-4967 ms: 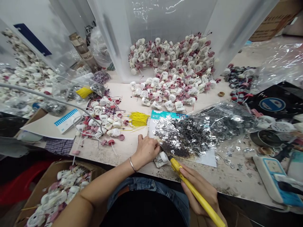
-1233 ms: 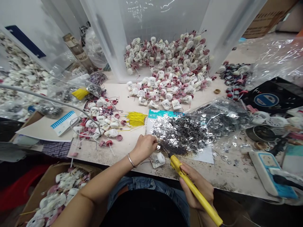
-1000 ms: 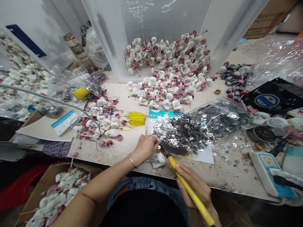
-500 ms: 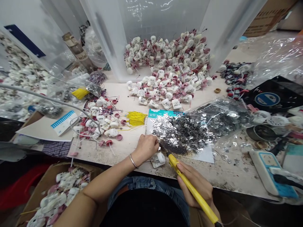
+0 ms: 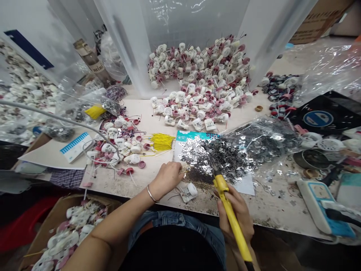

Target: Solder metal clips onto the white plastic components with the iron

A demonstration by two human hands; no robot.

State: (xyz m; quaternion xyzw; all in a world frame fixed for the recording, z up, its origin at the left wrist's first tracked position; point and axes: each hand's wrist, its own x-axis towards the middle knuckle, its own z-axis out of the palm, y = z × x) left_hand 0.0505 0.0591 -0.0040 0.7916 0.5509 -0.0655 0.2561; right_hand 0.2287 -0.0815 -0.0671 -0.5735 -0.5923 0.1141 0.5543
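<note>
My right hand [image 5: 238,212] is wrapped round a yellow soldering iron [image 5: 231,218]. The iron's metal tip points away from me, over a heap of small shiny metal plates [image 5: 203,156]. My left hand [image 5: 168,178] is closed in a pinch at the heap's near left edge. A small yellowish bit shows at its fingertips, too small to name. Just below the fingers, a white plastic part [image 5: 188,192] with thin wires lies on the table, touched by neither hand. A bundle of yellow wires [image 5: 163,142] rests left of the metal plates.
White and pink parts [image 5: 197,90] spill from a translucent bin [image 5: 135,71] at the back. More lie at the left [image 5: 124,143] and in a cardboard box [image 5: 53,214] below. A power strip [image 5: 318,207] sits at the right edge. A grey cable [image 5: 56,117] crosses the left side.
The soldering iron's tip has moved away from near my left fingers, up over the metal plates. My left hand has shifted slightly left, uncovering more of the white part.
</note>
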